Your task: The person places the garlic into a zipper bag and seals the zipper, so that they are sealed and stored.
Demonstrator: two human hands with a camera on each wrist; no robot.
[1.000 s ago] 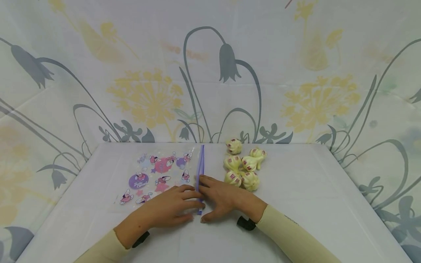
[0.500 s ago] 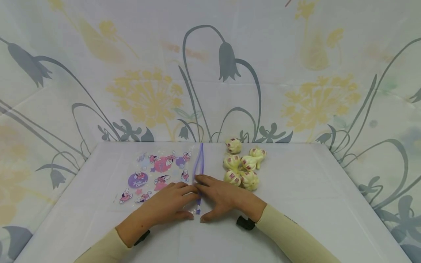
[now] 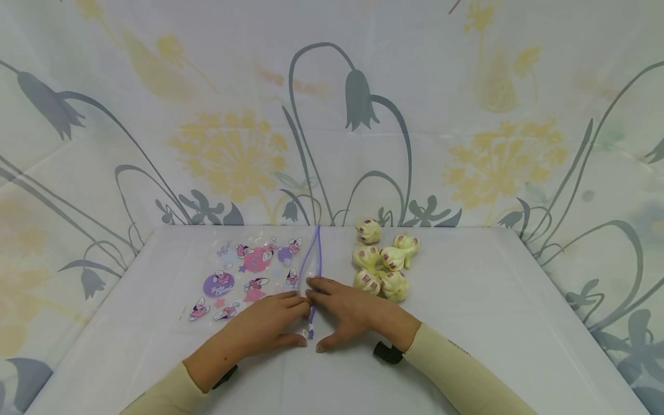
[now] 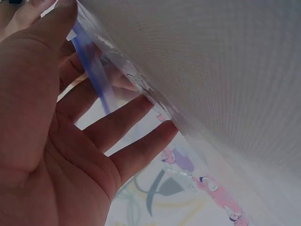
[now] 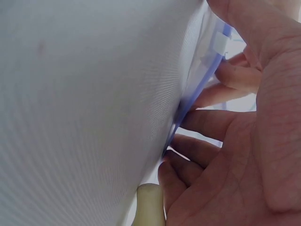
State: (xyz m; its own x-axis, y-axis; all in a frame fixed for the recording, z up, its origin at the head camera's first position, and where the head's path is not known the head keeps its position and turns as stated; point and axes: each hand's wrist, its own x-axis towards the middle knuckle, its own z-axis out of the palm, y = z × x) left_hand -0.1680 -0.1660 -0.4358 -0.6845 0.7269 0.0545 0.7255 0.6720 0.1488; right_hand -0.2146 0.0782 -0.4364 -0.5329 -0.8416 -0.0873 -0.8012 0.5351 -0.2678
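A clear zip bag [image 3: 225, 285] with pink and purple cartoon prints lies flat, its mouth facing right. Two purple strips [image 3: 320, 256] edge the mouth and stand apart in the middle, meeting at the far end. A white slider [image 5: 220, 43] sits near the close end. My left hand [image 3: 272, 320] lies over the bag's near right part, fingers extended, fingertips against the film and the upper strip. Opposite it, my right hand [image 3: 347, 311] rests with straight fingers on the lower strip, thumb spread on the table. Several garlic bulbs [image 3: 395, 286] sit just beyond the right hand.
White cloth covers the table [image 3: 467, 288], which ends at a flower-patterned curtain [image 3: 441, 115] behind. One garlic bulb [image 3: 369, 230] lies at the far edge, apart from the cluster. Black straps show on both wrists.
The upper purple strip has been drawn left, widening the gap at the bag's mouth. My left fingers have moved slightly left with it; the right fingertips shifted a little left. The garlic has stayed put.
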